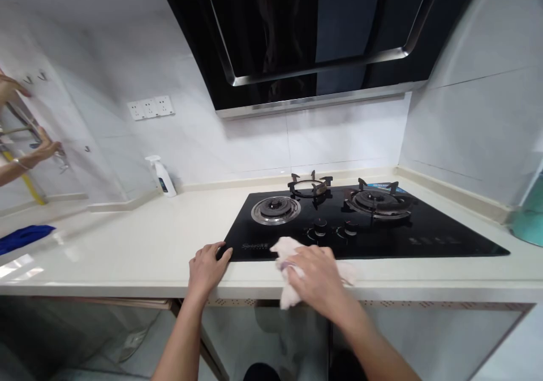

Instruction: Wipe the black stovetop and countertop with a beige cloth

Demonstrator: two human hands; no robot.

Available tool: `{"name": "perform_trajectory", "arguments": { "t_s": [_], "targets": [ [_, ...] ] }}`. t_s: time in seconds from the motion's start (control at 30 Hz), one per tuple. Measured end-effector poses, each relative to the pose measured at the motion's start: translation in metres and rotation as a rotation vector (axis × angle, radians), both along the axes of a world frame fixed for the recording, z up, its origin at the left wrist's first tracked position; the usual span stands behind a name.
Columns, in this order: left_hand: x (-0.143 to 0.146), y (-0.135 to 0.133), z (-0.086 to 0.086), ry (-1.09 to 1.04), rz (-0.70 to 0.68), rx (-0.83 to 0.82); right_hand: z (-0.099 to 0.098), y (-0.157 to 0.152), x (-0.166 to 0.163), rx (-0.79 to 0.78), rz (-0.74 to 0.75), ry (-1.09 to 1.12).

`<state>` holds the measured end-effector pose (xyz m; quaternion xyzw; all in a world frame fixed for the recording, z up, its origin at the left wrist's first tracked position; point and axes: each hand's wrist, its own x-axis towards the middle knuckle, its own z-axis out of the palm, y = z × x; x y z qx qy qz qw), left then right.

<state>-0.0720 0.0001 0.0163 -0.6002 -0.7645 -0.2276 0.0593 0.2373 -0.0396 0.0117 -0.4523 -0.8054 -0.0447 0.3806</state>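
A pale table (144, 248) runs from left to right across the scene. Above its far side a black range hood (309, 35) hangs against the wall. Below the hood, a black glass stove (449, 236) is set into the table, right of the middle.

On the stove, the right burner (377, 202) carries a dark pot support, while the left burner (275, 208) is uncovered; a second pot support (321, 189) rests behind, between the two. At the far right of the table stands a teal object (530, 219), cut off by the picture's border. On the far left lies a dark blue cloth (26, 236).

The right hand (316, 276), slightly blurred, has its fingers bunched around a pale pink cloth (288, 249). That cloth is at the stove's near edge, left of the knobs (320, 226), overlapping the glass and hanging toward the table's near edge. The left hand (207, 268) rests at the stove's near left corner, fingers side by side and bent downward, thumb set apart, gripping nothing.

At the far left, another person's hand (44, 144) is close to the wall. A white spray bottle (164, 180) stands near the far wall, below the sockets (150, 108).
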Motion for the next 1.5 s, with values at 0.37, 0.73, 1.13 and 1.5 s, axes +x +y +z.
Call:
{"name": "perform_trajectory", "arguments": {
  "t_s": [0.37, 0.73, 1.13, 1.5],
  "targets": [
    [0.002, -0.004, 0.0, -0.036, -0.023, 0.003, -0.03, 0.007, 0.202, -0.004, -0.666, -0.094],
    [0.002, -0.002, -0.006, -0.054, -0.027, 0.048, -0.011, 0.002, 0.039, 0.104, -0.374, -0.192],
    [0.003, -0.004, -0.002, -0.015, -0.02, 0.027, -0.008, 0.0, -0.049, 0.031, 0.144, 0.016],
    [0.001, -0.003, -0.001, -0.019, -0.025, 0.006, -0.017, -0.025, 0.035, 0.093, 0.011, -0.083]
  ]
}}
